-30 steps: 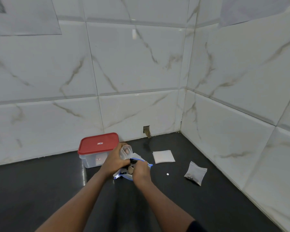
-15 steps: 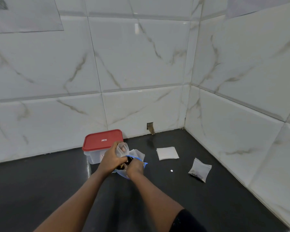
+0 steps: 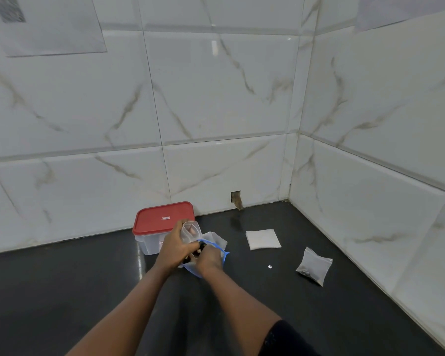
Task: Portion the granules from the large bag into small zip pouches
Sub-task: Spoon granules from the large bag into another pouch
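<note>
Looking down on a dark counter, boxed in at the back and right by white marbled walls. Standing against the back wall, left of centre: a clear tub with its red lid on. Lying crumpled just in front of it, to its right: the large bag, clear with a blue zip edge, mouth open. Gripping a small pouch with the left hand, fingers curled round its lower part, held upright and open-mouthed above the large bag. Reaching the right hand in just beside the left, fingers bent down at the bag's mouth among dark granules; cannot tell whether pinching any. Lying flat to the right, well apart from both hands: a stack of empty pouches. Farther right, near the side wall: one filled pouch, dark grains settled at its lower end. Between bag and filled pouch: a tiny white disc.
</note>
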Available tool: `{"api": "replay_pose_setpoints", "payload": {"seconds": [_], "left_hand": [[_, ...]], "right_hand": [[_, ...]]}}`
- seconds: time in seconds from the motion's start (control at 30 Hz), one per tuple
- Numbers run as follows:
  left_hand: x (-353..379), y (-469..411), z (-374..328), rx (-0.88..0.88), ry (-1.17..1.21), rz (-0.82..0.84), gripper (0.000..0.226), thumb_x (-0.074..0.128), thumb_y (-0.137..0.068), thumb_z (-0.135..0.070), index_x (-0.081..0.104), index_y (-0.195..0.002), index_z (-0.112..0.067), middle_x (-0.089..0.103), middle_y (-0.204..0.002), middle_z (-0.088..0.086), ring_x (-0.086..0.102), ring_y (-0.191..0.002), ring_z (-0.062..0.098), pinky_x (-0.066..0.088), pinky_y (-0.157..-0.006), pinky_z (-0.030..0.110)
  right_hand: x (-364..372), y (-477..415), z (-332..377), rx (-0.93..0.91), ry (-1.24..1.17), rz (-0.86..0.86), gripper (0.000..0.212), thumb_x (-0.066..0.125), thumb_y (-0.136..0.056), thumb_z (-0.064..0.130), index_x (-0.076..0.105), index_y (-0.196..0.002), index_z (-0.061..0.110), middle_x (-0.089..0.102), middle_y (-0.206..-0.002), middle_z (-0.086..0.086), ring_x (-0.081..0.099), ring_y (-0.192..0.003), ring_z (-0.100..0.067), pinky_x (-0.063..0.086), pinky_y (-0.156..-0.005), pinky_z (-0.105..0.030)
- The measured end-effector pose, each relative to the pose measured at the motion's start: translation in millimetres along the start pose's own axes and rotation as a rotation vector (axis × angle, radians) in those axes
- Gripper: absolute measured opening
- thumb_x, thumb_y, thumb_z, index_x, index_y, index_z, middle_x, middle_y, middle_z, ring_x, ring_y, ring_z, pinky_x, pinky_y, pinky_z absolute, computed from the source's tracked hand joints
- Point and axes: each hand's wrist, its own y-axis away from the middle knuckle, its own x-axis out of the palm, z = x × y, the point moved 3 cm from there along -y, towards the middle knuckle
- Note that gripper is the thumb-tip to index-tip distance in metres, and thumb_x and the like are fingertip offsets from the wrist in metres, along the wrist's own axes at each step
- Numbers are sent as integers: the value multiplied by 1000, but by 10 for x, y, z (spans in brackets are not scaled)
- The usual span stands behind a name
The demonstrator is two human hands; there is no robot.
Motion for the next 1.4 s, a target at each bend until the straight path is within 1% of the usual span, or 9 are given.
{"api": "replay_pose_setpoints", "payload": {"seconds": [0.3, 0.43, 0.53, 0.73, 0.9, 0.97, 1.03, 1.2, 1.4], "left_hand": [[-7, 25, 2, -5, 34, -10, 50, 64, -55, -27, 52, -103, -18, 63, -88, -4, 59, -81, 13, 41, -62, 14], [-27, 27, 16, -25, 66, -20, 52, 68, -56, -30, 54, -104, -16, 65, -91, 0, 61, -84, 17, 45, -66, 19], [-40, 44, 14, -39, 117, -40, 54, 68, -56, -31, 54, -105, -15, 65, -92, 1, 61, -86, 16, 45, -67, 20], [3, 62, 18, -50, 118, -45, 51, 67, -58, -31, 52, -104, -13, 63, -89, 1, 57, -79, 11, 43, -61, 18], [111, 49, -13, -59, 85, -90, 36, 73, -74, -7, 49, -100, -5, 57, -83, 2, 52, -76, 18, 42, -60, 21], [153, 43, -34, -63, 93, -112, 37, 73, -74, -9, 48, -102, -9, 56, -86, 1, 53, -81, 19, 41, -62, 22], [197, 36, -50, -65, 100, -128, 41, 74, -74, -12, 49, -106, -11, 57, -92, 3, 54, -85, 21, 39, -67, 26], [269, 31, -105, -91, 105, -155, 44, 76, -73, -17, 49, -107, -9, 56, -96, 4, 51, -87, 19, 36, -65, 25], [320, -16, -131, -123, 126, -146, 45, 75, -72, -13, 50, -110, -8, 57, -99, 4, 53, -87, 20, 36, -59, 20]], "right_hand": [[75, 56, 40, 1, 26, 9, 24, 39, -92, 6, 54, -74, 10, 56, -72, -3, 45, -57, -10, 40, -51, -19], [21, 46, 44, 20, -68, -36, 22, 40, -96, 4, 60, -104, 0, 60, -78, -7, 54, -63, -14, 42, -40, -16], [-17, 41, 45, -55, -43, -76, 32, 38, -100, 7, 53, -126, -3, 61, -117, -16, 58, -81, -17, 32, -33, 0], [14, 171, 42, -11, -198, -75, 21, 39, -93, 2, 58, -85, 4, 55, -71, -6, 53, -61, -18, 49, -46, -19], [-79, 266, 42, -35, -223, -149, 35, 36, -89, 0, 54, -62, 13, 57, -70, -6, 54, -66, -21, 49, -62, -28], [-106, 287, 82, -103, -190, -145, 37, 35, -82, -4, 61, -60, 12, 61, -72, -11, 57, -67, -25, 54, -68, -40], [-200, 318, 175, -162, -134, -118, 37, 35, -83, -5, 71, -80, 6, 63, -78, -14, 59, -66, -23, 56, -63, -30], [-600, 279, 451, -208, 353, -208, 33, 44, -94, 5, 54, -124, -2, 57, -127, -18, 56, -118, -30, 47, -92, -30], [-894, 120, 716, -281, 587, -194, 10, 46, -86, 5, 55, -84, 6, 58, -86, -17, 54, -68, -24, 40, -58, -26]]}}
